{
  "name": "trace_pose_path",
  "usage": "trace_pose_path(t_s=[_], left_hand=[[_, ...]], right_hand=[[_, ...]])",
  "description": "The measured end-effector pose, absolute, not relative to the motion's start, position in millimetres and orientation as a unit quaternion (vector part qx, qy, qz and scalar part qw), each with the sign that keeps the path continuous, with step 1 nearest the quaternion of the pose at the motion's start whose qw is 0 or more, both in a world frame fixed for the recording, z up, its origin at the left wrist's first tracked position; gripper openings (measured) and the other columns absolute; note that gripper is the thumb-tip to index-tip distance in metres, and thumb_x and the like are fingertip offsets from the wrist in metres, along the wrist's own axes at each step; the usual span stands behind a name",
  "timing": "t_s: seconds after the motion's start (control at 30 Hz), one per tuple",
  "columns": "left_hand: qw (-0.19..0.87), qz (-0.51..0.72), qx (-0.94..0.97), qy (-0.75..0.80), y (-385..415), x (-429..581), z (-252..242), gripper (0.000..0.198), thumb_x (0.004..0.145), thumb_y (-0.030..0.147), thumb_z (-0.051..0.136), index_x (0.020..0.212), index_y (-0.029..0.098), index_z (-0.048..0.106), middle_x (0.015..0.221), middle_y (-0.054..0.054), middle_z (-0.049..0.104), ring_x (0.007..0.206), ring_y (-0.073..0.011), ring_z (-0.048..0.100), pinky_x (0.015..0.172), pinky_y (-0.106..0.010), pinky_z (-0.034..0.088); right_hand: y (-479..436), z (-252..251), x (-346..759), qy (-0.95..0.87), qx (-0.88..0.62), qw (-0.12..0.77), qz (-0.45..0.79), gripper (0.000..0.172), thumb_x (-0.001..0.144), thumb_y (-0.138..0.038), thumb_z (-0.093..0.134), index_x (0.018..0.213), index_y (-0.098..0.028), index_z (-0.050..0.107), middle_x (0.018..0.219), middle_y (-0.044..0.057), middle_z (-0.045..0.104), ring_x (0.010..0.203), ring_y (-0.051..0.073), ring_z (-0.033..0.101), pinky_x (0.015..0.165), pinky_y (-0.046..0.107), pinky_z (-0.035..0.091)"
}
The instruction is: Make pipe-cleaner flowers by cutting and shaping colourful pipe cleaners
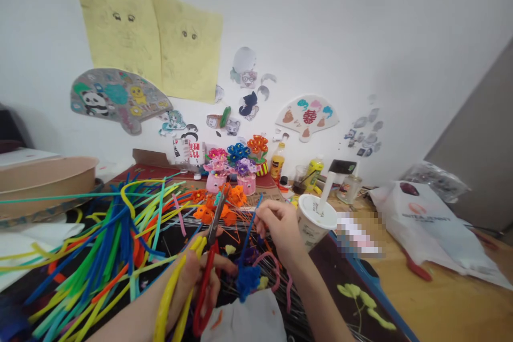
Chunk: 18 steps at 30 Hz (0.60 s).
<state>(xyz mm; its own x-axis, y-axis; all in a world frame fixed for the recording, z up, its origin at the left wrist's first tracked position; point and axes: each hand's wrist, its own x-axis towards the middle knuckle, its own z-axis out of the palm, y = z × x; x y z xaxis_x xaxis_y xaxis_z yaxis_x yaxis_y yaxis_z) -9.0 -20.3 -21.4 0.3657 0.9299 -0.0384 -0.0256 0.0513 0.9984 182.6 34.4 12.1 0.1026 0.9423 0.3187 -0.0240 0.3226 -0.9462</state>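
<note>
My left hand (202,272) grips red-handled scissors (208,259) with the blades pointing up and away; yellow pipe cleaners (172,291) lie across its wrist. My right hand (276,224) pinches the top of a blue pipe cleaner stem (249,230), which runs down to a fuzzy blue flower (247,279) above a white cloth (248,320). The scissor tips stand just left of the stem. Orange pipe-cleaner flowers (216,206) lie just behind both hands.
A big heap of coloured pipe cleaners (104,240) covers the left. A white cup with a straw (316,219) stands right of my right hand. Small flower pots (234,168), bottles and a plastic bag (425,224) sit further back and right.
</note>
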Motion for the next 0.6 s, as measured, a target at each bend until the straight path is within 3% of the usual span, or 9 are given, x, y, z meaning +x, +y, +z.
trace_pose_path(t_s=[0.07,0.13,0.23,0.37,0.6], left_hand=[[0.654,0.389,0.511,0.400,-18,-11,-21,0.079,0.075,0.087,0.036,0.099,0.019,0.066,0.060,-0.001,0.066,0.043,-0.0107,0.054,0.043,-0.022,0.046],[0.677,0.375,0.481,0.410,-16,-10,-16,0.074,0.078,0.082,0.043,0.114,0.019,0.060,0.061,-0.001,0.069,0.037,-0.0098,0.052,0.037,-0.021,0.042],[0.614,0.393,0.530,0.433,-14,-4,-9,0.071,0.079,0.067,0.061,0.130,0.019,0.047,0.059,0.002,0.069,0.032,-0.0081,0.048,0.034,-0.018,0.038],[0.537,0.452,0.547,0.457,-10,2,-12,0.073,0.070,0.053,0.076,0.128,0.022,0.044,0.058,0.010,0.061,0.032,-0.0061,0.046,0.034,-0.017,0.040],[0.506,0.496,0.538,0.457,-7,0,-17,0.065,0.062,0.042,0.083,0.116,0.023,0.051,0.061,0.007,0.065,0.039,-0.0102,0.054,0.038,-0.020,0.042]], right_hand=[[33,12,182,-0.545,-0.431,0.596,0.403,0.021,0.065,-0.022,0.057,0.045,-0.018,0.057,0.036,-0.004,0.051,0.032,0.008,0.043,0.034,0.018,0.034],[32,12,181,-0.551,-0.436,0.580,0.412,0.020,0.065,-0.020,0.056,0.045,-0.018,0.057,0.036,-0.005,0.051,0.032,0.008,0.043,0.034,0.018,0.033],[29,10,176,-0.564,-0.437,0.552,0.432,0.020,0.064,-0.019,0.053,0.044,-0.018,0.057,0.035,-0.005,0.050,0.031,0.008,0.042,0.034,0.018,0.031],[25,6,165,-0.582,-0.434,0.519,0.452,0.019,0.061,-0.017,0.051,0.043,-0.017,0.058,0.035,-0.005,0.050,0.031,0.007,0.041,0.034,0.017,0.029],[21,0,154,-0.588,-0.444,0.495,0.460,0.017,0.060,-0.017,0.049,0.046,-0.017,0.058,0.035,-0.006,0.050,0.031,0.007,0.041,0.036,0.017,0.031]])
